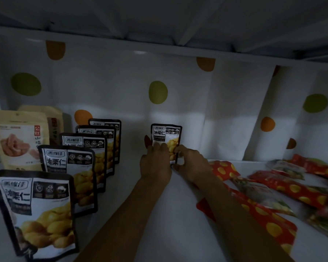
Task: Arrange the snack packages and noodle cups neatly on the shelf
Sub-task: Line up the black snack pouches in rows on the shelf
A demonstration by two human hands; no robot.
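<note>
The left hand [155,161], fingers curled over its lower front, and the right hand [191,163], pinching its lower right edge, hold one chestnut pouch [167,136] upright far back on the shelf [125,178], with matching pouches [70,167] standing in a row left of them and red packets [292,190] lying flat to their right.

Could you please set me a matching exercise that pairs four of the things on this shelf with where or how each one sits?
Things:
1. lone chestnut pouch
2. row of chestnut pouches
3. beige pouches
4. red packages

Places or states:
A. lying flat on the right
B. standing at the far left, at the back
C. held upright by the left hand and right hand
D. standing one behind another on the left

Pairs: 1-C, 2-D, 3-B, 4-A
</note>
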